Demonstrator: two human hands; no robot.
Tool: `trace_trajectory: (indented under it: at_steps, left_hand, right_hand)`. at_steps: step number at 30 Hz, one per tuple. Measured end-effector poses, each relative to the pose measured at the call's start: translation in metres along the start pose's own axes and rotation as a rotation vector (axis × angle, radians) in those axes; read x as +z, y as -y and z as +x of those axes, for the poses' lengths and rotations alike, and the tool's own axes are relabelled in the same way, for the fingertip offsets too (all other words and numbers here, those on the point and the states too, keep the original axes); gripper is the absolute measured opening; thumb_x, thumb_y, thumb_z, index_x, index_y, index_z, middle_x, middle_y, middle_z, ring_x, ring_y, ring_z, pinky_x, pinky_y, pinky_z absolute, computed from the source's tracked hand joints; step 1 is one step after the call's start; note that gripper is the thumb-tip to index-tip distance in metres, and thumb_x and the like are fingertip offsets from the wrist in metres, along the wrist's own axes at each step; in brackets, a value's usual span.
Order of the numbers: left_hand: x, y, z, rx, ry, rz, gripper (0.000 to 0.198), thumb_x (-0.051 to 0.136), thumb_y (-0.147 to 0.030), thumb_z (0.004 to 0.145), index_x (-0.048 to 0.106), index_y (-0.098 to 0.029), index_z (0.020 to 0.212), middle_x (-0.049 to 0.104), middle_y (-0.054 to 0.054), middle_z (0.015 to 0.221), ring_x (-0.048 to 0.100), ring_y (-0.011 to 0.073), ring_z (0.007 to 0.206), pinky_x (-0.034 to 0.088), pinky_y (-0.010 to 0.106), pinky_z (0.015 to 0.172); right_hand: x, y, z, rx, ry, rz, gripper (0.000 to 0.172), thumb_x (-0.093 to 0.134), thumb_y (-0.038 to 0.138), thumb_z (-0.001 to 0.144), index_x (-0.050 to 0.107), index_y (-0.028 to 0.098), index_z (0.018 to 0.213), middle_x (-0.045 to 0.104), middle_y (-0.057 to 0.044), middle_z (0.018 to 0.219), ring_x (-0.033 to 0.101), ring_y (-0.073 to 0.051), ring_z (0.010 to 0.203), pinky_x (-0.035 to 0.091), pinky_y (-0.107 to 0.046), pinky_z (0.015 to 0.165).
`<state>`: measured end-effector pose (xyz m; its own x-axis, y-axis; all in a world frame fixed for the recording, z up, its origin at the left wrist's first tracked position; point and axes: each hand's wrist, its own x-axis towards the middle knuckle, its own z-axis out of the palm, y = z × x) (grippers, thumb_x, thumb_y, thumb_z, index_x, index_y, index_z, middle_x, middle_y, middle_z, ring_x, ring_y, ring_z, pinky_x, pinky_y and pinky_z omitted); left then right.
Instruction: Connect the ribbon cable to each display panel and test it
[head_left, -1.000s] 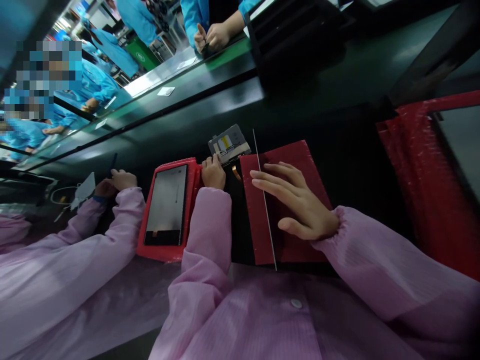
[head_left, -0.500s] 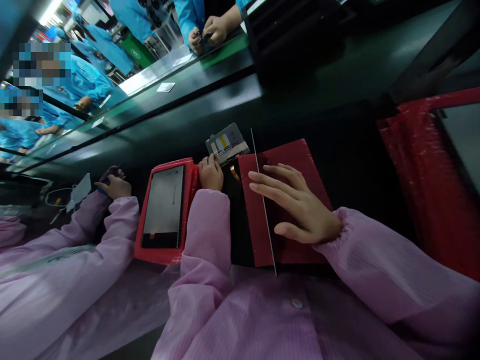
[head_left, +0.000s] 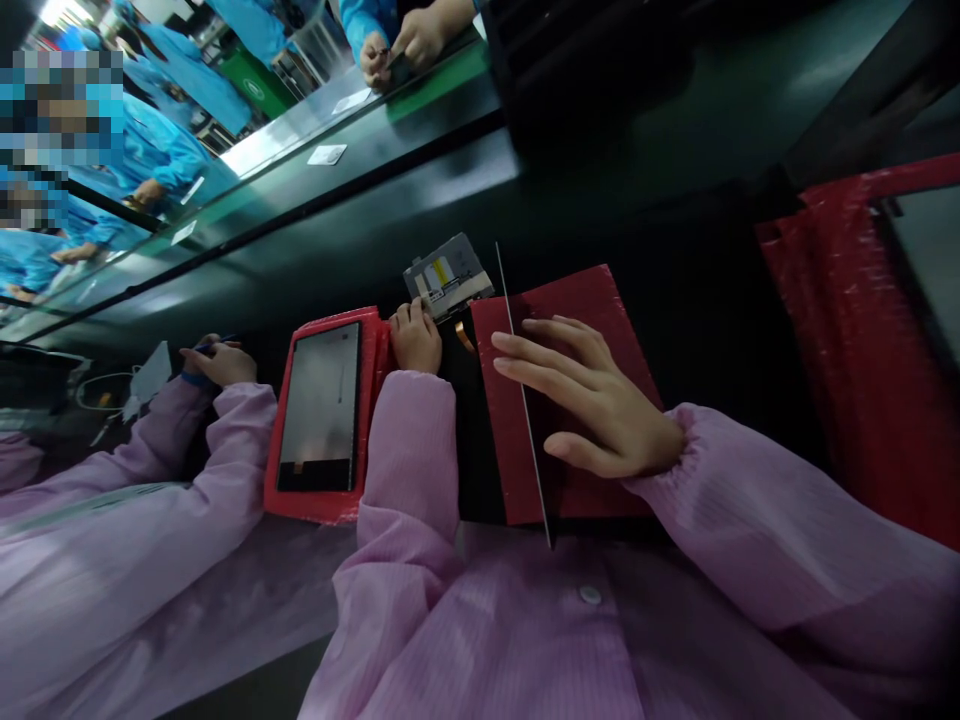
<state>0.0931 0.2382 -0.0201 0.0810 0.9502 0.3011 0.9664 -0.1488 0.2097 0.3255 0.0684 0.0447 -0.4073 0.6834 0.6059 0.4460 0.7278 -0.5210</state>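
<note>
My right hand (head_left: 600, 400) is spread over a dark red board (head_left: 517, 460), fingers pointing left. Beneath those fingers runs a long thin pale edge (head_left: 536, 465), crossing the board from top to bottom; whether it is a rod or a thin sheet seen side-on I cannot tell. My left hand (head_left: 416, 337) lies flat, its fingertips at the lower corner of a flat grey electronic module (head_left: 448, 275) with a yellow strip. A copper-coloured flex cable (head_left: 465, 338) curves between the module and the board. Left of that hand lies a tablet-like screen (head_left: 319, 410) on red wrapping (head_left: 274, 480).
A co-worker's hands (head_left: 225, 362) hold a blue tool at the left, near a white card with a cable. More red-wrapped panels (head_left: 825, 300) stack at the right. A black rack (head_left: 585, 70) stands behind, beside a green belt where other people in blue work.
The view has shifted slightly, so most things sit a little higher and further left. Both my hands keep nearly the same pose and place over the board and module.
</note>
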Motion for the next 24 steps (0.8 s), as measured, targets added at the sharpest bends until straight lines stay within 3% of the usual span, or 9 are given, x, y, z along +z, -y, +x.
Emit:
trace_trajectory:
  at_steps: [24]
  left_hand:
    - [-0.0006, 0.0, -0.0012, 0.006, 0.009, -0.017, 0.044, 0.036, -0.021, 0.091, 0.056, -0.013, 0.128, 0.057, 0.016, 0.129, 0.047, 0.0317, 0.121, 0.031, 0.046, 0.11]
  right_hand:
    - [0.0021, -0.0013, -0.0019, 0.012, -0.003, -0.015, 0.063, 0.03, 0.058, 0.096, 0.033, 0.022, 0.147, 0.037, -0.008, 0.152, 0.027, -0.03, 0.14, 0.02, -0.056, 0.114]
